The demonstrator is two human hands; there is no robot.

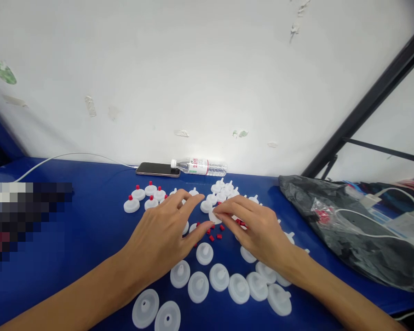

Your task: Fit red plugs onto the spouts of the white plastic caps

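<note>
Several white round caps with spouts [219, 277] lie on the blue table between and around my hands. My left hand [172, 220] hovers at the centre, thumb and fingers apart, with nothing between them. Close by on the right, my right hand [253, 223] has its thumb and fingertips pinched together at a white disc-like piece [214, 217]; the fingers partly cover it. Small red pieces [219, 236] are scattered between the hands. At the back left stand white caps with red tips [131, 204].
A phone [158, 169] on a white cable and a clear bottle [202, 166] lie along the wall. A dark plastic bag [331, 239] on the right carries a small clear bag with red pieces [326, 216] and cables. A pixelated patch covers the left edge.
</note>
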